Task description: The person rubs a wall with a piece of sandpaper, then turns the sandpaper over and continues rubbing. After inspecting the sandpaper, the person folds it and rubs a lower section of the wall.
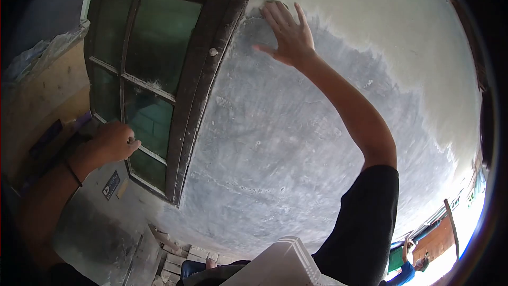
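Observation:
My right hand (pixel 288 34) is raised high and pressed flat against the wall (pixel 296 127), fingers spread. It lies where the grey, rough plaster meets the white upper coat (pixel 381 16). A small dark edge shows at the fingertips; I cannot tell what it is. My left hand (pixel 114 142) is closed around a bar of the dark wooden window frame (pixel 198 100), at the lower left panes. The window has green glass panes (pixel 159 37). A thin black band sits on my left wrist.
A blue sticker (pixel 111 184) is on the grey surface below the window. Bricks and rubble (pixel 177 257) lie on the ground beneath. A white ribbed thing (pixel 286 265) is at the bottom edge. Another person (pixel 415 265) stands far off at the lower right.

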A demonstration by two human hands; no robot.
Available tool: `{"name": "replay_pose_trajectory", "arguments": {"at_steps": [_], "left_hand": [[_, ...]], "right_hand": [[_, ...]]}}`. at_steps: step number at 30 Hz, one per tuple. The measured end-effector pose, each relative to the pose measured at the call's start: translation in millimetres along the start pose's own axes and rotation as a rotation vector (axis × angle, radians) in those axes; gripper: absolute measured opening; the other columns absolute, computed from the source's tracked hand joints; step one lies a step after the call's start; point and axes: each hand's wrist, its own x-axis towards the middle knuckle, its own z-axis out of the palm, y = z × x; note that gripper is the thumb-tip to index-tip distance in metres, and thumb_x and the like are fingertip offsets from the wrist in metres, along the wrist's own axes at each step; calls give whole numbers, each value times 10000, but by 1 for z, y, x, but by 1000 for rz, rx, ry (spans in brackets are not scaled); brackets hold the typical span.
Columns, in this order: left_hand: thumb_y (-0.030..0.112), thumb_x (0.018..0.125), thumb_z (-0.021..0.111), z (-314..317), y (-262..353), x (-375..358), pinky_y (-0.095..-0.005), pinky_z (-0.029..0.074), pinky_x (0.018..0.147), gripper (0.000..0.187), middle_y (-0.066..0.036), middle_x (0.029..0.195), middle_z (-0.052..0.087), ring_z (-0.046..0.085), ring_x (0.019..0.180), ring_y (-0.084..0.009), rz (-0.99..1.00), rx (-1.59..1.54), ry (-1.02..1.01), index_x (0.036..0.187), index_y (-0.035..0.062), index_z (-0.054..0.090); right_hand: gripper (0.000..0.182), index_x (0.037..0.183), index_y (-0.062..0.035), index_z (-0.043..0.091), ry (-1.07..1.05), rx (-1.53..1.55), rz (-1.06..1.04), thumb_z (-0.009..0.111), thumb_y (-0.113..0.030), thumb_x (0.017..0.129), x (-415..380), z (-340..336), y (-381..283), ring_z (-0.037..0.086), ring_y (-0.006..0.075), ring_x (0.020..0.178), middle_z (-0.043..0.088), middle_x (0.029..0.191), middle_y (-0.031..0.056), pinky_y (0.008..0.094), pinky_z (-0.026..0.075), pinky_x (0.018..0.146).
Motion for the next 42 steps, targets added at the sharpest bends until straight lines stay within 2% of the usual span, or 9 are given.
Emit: {"name": "replay_pose_trajectory", "arguments": {"at_steps": [5,12,24,26,30,31,35,37,42], "left_hand": [[379,898,645,1,1,-2,-428,548,711,397,-89,572,656,697,675,-310,-19,-5,19,709,34,704],[355,868,674,-8,6,-1,-461,545,740,347,-157,664,681,688,740,-368,-66,-77,-70,745,36,731],[374,892,637,-6,3,2,-440,549,719,397,-106,616,676,698,699,-322,-83,-94,-106,674,49,702],[342,923,608,1,0,2,-388,559,690,386,-80,579,673,707,631,-253,-11,29,-31,717,31,710],[343,926,605,-6,3,2,-382,560,685,391,-72,575,673,702,610,-238,-43,-42,-90,714,32,709],[360,918,610,-8,5,2,-394,555,704,393,-67,579,672,702,637,-260,-75,-76,-107,701,46,706],[377,910,619,-19,17,0,-402,550,705,409,-51,566,664,696,640,-267,-192,-119,-169,659,64,697],[375,909,619,-17,15,2,-403,550,701,412,-50,565,663,696,639,-265,-170,-115,-163,651,64,695],[345,926,611,-7,4,4,-356,556,680,378,-45,563,670,697,596,-216,-88,-54,-129,711,50,712]], "right_hand": [[969,1583,-161,231,6,-38,-21,246,-833,886,8,1,-1,167,159,1513,244,1627,-17,498,18,1253],[947,1564,-171,279,85,-24,2,278,-829,883,8,4,-1,205,150,1495,285,1599,-21,498,39,1251],[885,1553,-191,308,187,118,17,312,-795,907,-10,18,6,239,174,1496,301,1606,-10,539,105,1241],[915,1555,-188,306,135,148,10,340,-809,884,-13,16,8,212,146,1498,306,1600,-35,529,64,1243],[873,1540,-181,347,245,87,64,382,-777,903,41,17,-1,255,169,1490,319,1599,-24,555,154,1229],[898,1558,-191,305,223,23,97,312,-801,900,49,19,-7,211,141,1495,302,1594,-44,528,79,1244],[891,1563,-194,296,189,10,75,289,-799,908,34,15,-3,211,140,1493,300,1593,-48,520,79,1248],[860,1544,-189,342,170,69,38,365,-772,913,9,15,0,258,154,1485,313,1601,-36,536,146,1237],[875,1556,-201,311,159,54,13,323,-790,909,8,19,10,218,139,1495,291,1606,-55,520,98,1247]]}}
